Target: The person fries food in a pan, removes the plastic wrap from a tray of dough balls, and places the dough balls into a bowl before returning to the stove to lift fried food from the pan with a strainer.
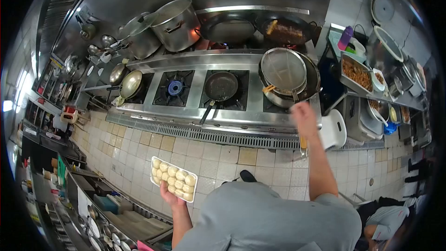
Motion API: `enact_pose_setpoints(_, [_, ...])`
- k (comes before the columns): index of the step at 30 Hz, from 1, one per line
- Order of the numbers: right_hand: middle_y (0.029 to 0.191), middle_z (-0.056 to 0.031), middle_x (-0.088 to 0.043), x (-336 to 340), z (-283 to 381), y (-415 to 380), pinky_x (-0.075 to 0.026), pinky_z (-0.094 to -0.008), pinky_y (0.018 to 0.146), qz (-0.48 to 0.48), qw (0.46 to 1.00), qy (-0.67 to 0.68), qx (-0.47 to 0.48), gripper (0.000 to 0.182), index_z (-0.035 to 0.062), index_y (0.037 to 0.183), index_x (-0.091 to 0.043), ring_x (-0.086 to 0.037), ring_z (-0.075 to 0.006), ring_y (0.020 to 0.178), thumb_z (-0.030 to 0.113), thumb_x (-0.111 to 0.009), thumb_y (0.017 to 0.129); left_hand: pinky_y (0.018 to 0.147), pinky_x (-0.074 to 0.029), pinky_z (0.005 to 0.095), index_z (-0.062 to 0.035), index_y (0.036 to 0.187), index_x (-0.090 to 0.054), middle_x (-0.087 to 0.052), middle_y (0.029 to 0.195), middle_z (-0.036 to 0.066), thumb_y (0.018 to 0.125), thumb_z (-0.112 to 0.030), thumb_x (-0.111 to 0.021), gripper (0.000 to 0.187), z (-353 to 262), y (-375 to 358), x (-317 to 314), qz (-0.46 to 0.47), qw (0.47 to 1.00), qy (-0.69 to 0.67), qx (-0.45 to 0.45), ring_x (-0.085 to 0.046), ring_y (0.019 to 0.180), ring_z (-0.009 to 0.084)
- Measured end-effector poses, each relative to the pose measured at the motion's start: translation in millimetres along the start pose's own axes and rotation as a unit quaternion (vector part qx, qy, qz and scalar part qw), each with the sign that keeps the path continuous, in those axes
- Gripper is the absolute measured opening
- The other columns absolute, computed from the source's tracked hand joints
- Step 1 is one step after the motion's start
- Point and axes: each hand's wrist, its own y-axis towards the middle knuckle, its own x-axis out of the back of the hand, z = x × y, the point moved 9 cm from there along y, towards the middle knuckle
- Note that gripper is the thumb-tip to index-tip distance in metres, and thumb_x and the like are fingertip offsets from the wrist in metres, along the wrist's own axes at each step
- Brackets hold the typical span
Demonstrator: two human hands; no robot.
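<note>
My left hand [173,197] grips the near edge of a white tray [153,181], held tilted over the floor. Rows of pale round balls [173,173] fill the tray. At the right end of the stove, my right hand [304,118], a little blurred, closes around the long handle [303,143] of a wire-mesh strainer [283,69]. The strainer's mesh lies over a large dark wok [314,82]. A pair of wooden-looking sticks [268,89] rests by the strainer's rim.
A small black frying pan [221,87] sits on a middle burner beside a lit-blue burner [175,88]. Tall pots [176,25] and oil-filled woks [285,30] stand behind. Food trays [357,74] line the right side; another person [388,221] is at lower right.
</note>
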Motion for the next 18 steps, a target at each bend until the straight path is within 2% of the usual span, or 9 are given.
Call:
enact_pose_setpoints(1, [0.083, -0.0060, -0.068, 37, 19, -9, -0.052, -0.0322, 0.071, -0.028, 0.999, -0.026, -0.031, 0.017, 0.0045, 0.099, -0.067, -0.064, -0.0154, 0.076, 0.020, -0.070, 0.093, 0.109, -0.044, 0.0510, -0.0099, 0.151, -0.040, -0.052, 0.146, 0.012, 0.096, -0.047, -0.048, 0.067, -7, -7, 2, 0.001, 1.000, -0.007, 0.026, -0.054, 0.130, 0.0329])
enact_pose_setpoints(2, [0.083, -0.0097, -0.069, 64, -12, -14, -0.052, -0.0336, 0.071, -0.039, 0.995, -0.079, -0.037, 0.024, 0.0028, 0.103, -0.066, -0.065, -0.0208, 0.075, 0.025, -0.069, 0.094, 0.109, -0.045, 0.0511, -0.0099, 0.150, -0.040, -0.053, 0.145, 0.012, 0.096, -0.046, -0.049, 0.065, -13, -6, 0, 0.008, 0.999, -0.017, 0.052, -0.054, 0.130, 0.0329])
enact_pose_setpoints(3, [0.083, -0.0097, -0.069, 60, -10, 22, -0.052, -0.0336, 0.071, -0.077, 0.995, -0.069, 0.011, 0.024, 0.0028, 0.103, -0.066, -0.065, -0.0208, 0.075, 0.025, -0.069, 0.094, 0.109, -0.045, 0.0511, -0.0099, 0.150, -0.040, -0.053, 0.145, 0.012, 0.096, -0.046, -0.049, 0.065, 4, 52, -8, 0.061, 0.997, -0.043, 0.032, -0.054, 0.130, 0.0329])
enact_pose_setpoints(5, [0.087, -0.0135, -0.070, 67, -28, -12, -0.053, -0.0355, 0.072, -0.085, 0.985, -0.144, -0.048, 0.030, 0.0016, 0.106, -0.065, -0.067, -0.0253, 0.078, 0.029, -0.068, 0.095, 0.108, -0.045, 0.0510, -0.0099, 0.149, -0.042, -0.055, 0.144, 0.012, 0.096, -0.045, -0.048, 0.064, -16, 60, 3, 0.037, 0.998, -0.044, 0.033, -0.055, 0.129, 0.0329])
enact_pose_setpoints(8, [0.094, -0.0159, -0.071, 69, -78, -55, -0.054, -0.0372, 0.074, -0.043, 0.982, -0.128, -0.132, 0.045, -0.0003, 0.119, -0.062, -0.068, -0.0244, 0.083, 0.036, -0.068, 0.093, 0.108, -0.046, 0.0511, -0.0103, 0.148, -0.044, -0.056, 0.142, 0.012, 0.096, -0.044, -0.049, 0.063, 11, 60, 1, 0.036, 0.994, -0.071, 0.080, -0.056, 0.129, 0.0328])
enact_pose_setpoints(10, [0.096, -0.0167, -0.071, 53, -66, -80, -0.054, -0.0371, 0.076, -0.032, 0.975, -0.111, -0.191, 0.052, -0.0011, 0.125, -0.060, -0.068, -0.0247, 0.085, 0.039, -0.069, 0.092, 0.107, -0.046, 0.0513, -0.0102, 0.147, -0.045, -0.056, 0.142, 0.012, 0.096, -0.044, -0.050, 0.062, 16, 65, -8, 0.023, 0.993, -0.071, 0.086, -0.055, 0.129, 0.0328])
enact_pose_setpoints(12, [0.101, -0.0187, -0.071, 19, -35, -97, -0.055, -0.0372, 0.080, 0.098, 0.955, -0.059, -0.272, 0.065, -0.0026, 0.135, -0.054, -0.070, -0.0270, 0.092, 0.043, -0.070, 0.091, 0.107, -0.046, 0.0513, -0.0099, 0.147, -0.045, -0.056, 0.142, 0.012, 0.096, -0.044, -0.050, 0.062, 22, 73, -9, 0.023, 0.991, -0.064, 0.113, -0.055, 0.129, 0.0327])
enact_pose_setpoints(15, [0.103, -0.0194, -0.071, 41, -46, -82, -0.055, -0.0374, 0.083, -0.018, 0.964, -0.185, -0.189, 0.072, -0.0017, 0.139, -0.049, -0.071, -0.0288, 0.095, 0.046, -0.071, 0.090, 0.107, -0.046, 0.0512, -0.0092, 0.146, -0.045, -0.055, 0.142, 0.012, 0.096, -0.044, -0.049, 0.061, 37, 77, -16, 0.051, 0.986, -0.062, 0.144, -0.055, 0.129, 0.0328])
enact_pose_setpoints(18, [0.105, -0.0211, -0.071, 61, -53, -40, -0.054, -0.0400, 0.086, -0.008, 0.960, -0.194, -0.203, 0.075, -0.0017, 0.139, -0.049, -0.070, -0.0325, 0.099, 0.047, -0.072, 0.088, 0.107, -0.046, 0.0507, -0.0093, 0.146, -0.044, -0.055, 0.142, 0.012, 0.097, -0.044, -0.047, 0.061, 50, 84, -20, 0.064, 0.986, -0.037, 0.146, -0.055, 0.128, 0.0329])
